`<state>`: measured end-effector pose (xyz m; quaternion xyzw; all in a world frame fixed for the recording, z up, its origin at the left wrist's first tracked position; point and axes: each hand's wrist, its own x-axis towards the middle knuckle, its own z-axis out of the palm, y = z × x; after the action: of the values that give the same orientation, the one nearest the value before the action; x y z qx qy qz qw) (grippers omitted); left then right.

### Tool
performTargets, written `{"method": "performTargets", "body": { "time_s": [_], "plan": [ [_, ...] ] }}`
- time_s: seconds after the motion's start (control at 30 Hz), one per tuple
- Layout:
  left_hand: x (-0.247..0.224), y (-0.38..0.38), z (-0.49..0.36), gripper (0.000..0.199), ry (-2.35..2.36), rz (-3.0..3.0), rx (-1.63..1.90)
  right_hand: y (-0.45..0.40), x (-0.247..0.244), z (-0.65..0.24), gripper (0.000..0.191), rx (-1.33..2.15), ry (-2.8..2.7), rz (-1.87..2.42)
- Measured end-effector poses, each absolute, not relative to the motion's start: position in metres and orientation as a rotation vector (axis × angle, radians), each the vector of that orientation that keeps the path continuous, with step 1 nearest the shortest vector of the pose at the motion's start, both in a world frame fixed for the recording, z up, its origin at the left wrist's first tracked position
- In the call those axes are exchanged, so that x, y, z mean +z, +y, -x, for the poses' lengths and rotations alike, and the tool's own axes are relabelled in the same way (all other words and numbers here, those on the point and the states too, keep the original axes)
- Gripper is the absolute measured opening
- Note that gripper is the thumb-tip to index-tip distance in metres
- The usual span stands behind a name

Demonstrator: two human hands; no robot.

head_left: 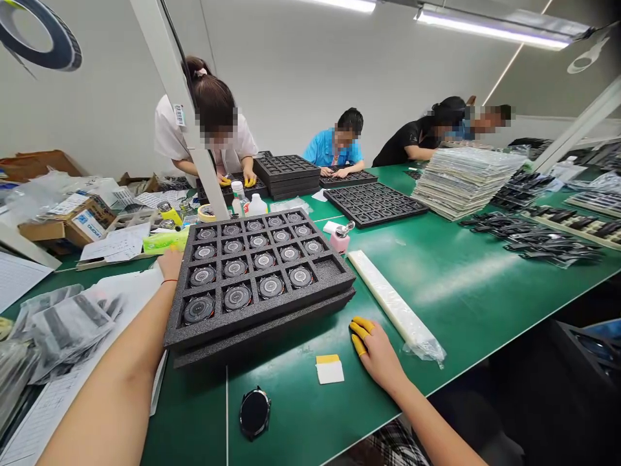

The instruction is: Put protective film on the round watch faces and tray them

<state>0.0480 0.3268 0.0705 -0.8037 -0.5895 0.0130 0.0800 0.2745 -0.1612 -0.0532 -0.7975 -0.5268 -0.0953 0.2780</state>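
A black foam tray (pixel 286 294) rests on another foam layer, slightly askew. Round watch bodies (pixel 237 297) fill its compartments except one at the right front corner. My left hand (pixel 171 264) is at the tray's left side, near a bright green packet (pixel 165 241); its fingers are mostly hidden. My right hand (pixel 376 353), with yellow finger cots, lies on the green table right of the tray, fingers slightly bent and apart, holding nothing. Left of it lies a white and yellow pad (pixel 329 369). A single watch (pixel 255 413) lies dark face up near the front edge.
A plastic-wrapped white bar (pixel 395 301) lies beyond my right hand, near a pink bottle (pixel 339 241). Paper and bags crowd the left. A tall sheet stack (pixel 460 184) stands at back right. Several people work across the table (pixel 436 278).
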Motion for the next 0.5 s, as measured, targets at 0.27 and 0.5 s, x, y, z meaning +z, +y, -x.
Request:
{"method": "performTargets", "body": {
  "time_s": [0.27,0.5],
  "plan": [
    [0.081,0.325,-0.059,0.029,-1.886,2.381,0.069,-0.162,-0.055,-0.277,0.03,-0.243,-1.419,2.131],
    [0.084,0.32,-0.057,0.027,-1.893,2.435,-0.034,-0.161,-0.055,-0.276,0.03,-0.224,-1.41,2.142]
  ]
}}
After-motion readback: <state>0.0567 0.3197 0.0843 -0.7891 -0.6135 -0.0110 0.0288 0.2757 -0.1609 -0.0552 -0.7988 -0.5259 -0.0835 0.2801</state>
